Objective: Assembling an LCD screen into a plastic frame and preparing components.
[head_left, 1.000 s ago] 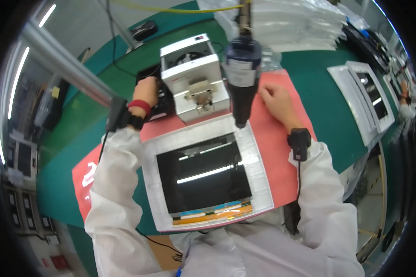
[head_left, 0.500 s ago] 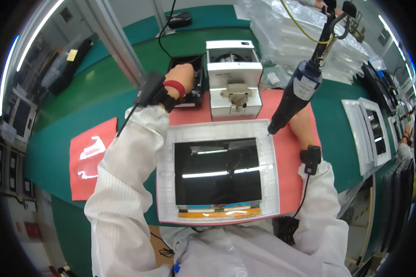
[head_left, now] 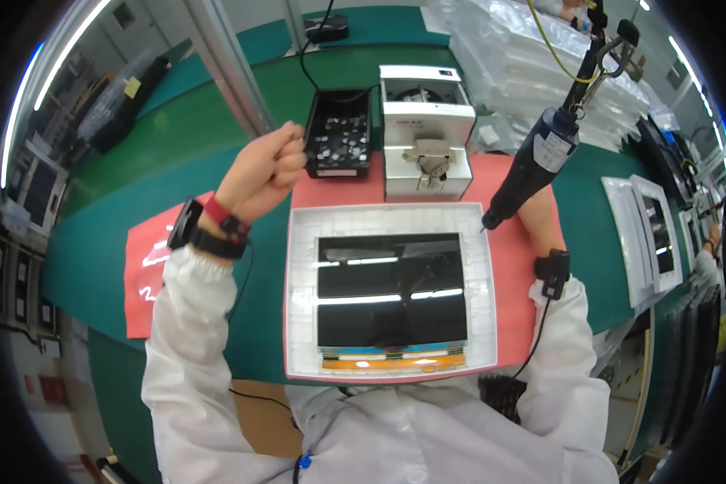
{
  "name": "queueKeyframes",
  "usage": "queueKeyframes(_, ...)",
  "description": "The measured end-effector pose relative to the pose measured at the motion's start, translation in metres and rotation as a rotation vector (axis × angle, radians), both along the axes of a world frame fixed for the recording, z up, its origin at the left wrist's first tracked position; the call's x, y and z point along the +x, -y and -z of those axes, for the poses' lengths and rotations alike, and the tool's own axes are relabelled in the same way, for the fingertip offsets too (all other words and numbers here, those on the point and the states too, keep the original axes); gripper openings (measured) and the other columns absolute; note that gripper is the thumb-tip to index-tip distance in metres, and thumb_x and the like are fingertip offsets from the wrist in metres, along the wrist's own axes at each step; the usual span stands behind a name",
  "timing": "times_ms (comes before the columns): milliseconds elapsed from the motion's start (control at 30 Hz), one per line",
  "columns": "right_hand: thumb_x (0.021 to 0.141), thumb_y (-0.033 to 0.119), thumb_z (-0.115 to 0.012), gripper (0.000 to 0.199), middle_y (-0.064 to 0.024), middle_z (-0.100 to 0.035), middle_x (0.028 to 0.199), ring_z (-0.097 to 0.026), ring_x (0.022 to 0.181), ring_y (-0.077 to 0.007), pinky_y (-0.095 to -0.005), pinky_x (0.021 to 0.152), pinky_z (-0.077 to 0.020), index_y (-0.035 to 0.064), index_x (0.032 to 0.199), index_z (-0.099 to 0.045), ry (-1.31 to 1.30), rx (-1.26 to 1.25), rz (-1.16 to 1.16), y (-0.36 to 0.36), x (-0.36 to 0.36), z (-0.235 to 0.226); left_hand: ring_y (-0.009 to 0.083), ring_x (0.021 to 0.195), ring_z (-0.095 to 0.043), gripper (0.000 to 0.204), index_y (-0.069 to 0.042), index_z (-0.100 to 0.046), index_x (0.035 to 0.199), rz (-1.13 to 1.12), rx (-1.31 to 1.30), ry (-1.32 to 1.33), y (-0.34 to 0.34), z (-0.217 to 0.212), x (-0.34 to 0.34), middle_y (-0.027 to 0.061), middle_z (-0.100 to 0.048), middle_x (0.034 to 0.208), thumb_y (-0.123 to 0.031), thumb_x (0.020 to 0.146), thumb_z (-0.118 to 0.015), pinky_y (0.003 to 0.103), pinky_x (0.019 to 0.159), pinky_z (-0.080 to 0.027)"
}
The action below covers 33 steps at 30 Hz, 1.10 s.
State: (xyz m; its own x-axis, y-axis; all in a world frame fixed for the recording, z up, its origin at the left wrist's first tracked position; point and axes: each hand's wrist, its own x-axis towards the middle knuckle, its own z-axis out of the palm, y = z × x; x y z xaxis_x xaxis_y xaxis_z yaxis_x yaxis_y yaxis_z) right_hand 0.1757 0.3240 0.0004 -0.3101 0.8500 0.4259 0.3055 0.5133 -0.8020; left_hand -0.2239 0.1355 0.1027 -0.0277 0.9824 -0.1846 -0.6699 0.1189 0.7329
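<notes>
My left hand (head_left: 268, 171) is raised beside the black parts bin (head_left: 339, 172), its fingers curled and pressed together. Whatever they may hold is hidden. Many small dark and silvery pieces lie in that bin. Mostly concealed behind the dark electric screwdriver (head_left: 532, 165) is my right hand (head_left: 539, 211); its fingers do not show. The screwdriver hangs tilted, its tip near the right rim of a white frame-like tray (head_left: 481, 282). In this tray lies a black display panel (head_left: 391, 323) with an orange strip (head_left: 395, 365) along its near edge.
A silver screw-feeder-like machine (head_left: 425, 129) stands behind the tray. Pink mats (head_left: 512, 274) cover part of the green table (head_left: 258, 323). Clear plastic-wrapped sheets (head_left: 532, 73) are stacked at the back right, and more white trays (head_left: 633, 242) lie at the right.
My left hand has come out from over the parts bin, moving left and nearer, uncovering the pieces inside. My right hand stays behind the screwdriver. The whole view has shifted slightly.
</notes>
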Motion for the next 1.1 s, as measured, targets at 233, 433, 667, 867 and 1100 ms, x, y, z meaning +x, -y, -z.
queueKeyframes(233, 0.093, 0.013, -0.057, 0.018, -0.0004, -0.058, 0.065, -0.053, 0.057, -0.0061, -0.0229, 0.052, -0.0416, -0.0008, 0.084, -0.064, 0.492, -0.394, -0.237, 0.074, 0.015, -0.108, 0.0038, 0.052, -0.025, 0.018, -0.010, -0.048, 0.099, -0.076, 0.076, 0.448, 0.092, 0.050, 0.000, -0.0066, -0.029, 0.068, -0.024, 0.107, -0.040, 0.020, 0.042, -0.018)
queueKeyframes(433, 0.087, 0.008, -0.062, 0.010, -0.0120, -0.062, 0.070, -0.062, 0.061, -0.0233, -0.0322, 0.057, -0.0476, -0.0012, 0.086, -0.065, 0.700, -0.071, -0.742, 0.161, -0.066, -0.180, 0.0039, 0.051, -0.026, 0.018, -0.010, -0.048, 0.099, -0.071, -0.007, 0.405, 0.096, 0.074, 0.016, -0.0063, -0.034, 0.069, -0.024, 0.106, -0.040, 0.020, 0.043, -0.020)
queueKeyframes(667, 0.086, 0.007, -0.066, 0.011, -0.0103, -0.067, 0.083, -0.065, 0.073, -0.0224, -0.0320, 0.062, -0.0493, -0.0003, 0.094, -0.067, 0.424, 0.055, -0.890, 0.156, -0.173, -0.120, 0.0037, 0.053, -0.028, 0.021, -0.010, -0.048, 0.095, 0.052, -0.067, 0.182, 0.101, 0.068, 0.047, -0.0069, -0.034, 0.067, -0.028, 0.106, -0.043, 0.020, 0.046, -0.022)
queueKeyframes(867, 0.085, 0.002, -0.070, 0.017, -0.0038, -0.066, 0.091, -0.061, 0.076, -0.0070, -0.0227, 0.062, -0.0493, 0.0006, 0.102, -0.067, 0.224, -0.306, -0.840, 0.168, -0.196, -0.087, 0.0040, 0.053, -0.027, 0.026, -0.012, -0.044, 0.090, 0.122, -0.055, 0.192, 0.109, 0.067, 0.054, -0.0068, -0.033, 0.067, -0.032, 0.106, -0.042, 0.021, 0.046, -0.022)
queueKeyframes(1100, 0.082, 0.001, -0.071, 0.013, -0.0076, -0.065, 0.081, -0.064, 0.068, -0.0152, -0.0248, 0.060, -0.0501, 0.0019, 0.095, -0.068, 0.262, 0.002, -0.761, 0.168, -0.199, -0.075, 0.0048, 0.053, -0.028, 0.025, -0.011, -0.045, 0.093, 0.129, -0.051, 0.168, 0.107, 0.070, 0.054, -0.0054, -0.035, 0.067, -0.032, 0.107, -0.040, 0.021, 0.047, -0.023)
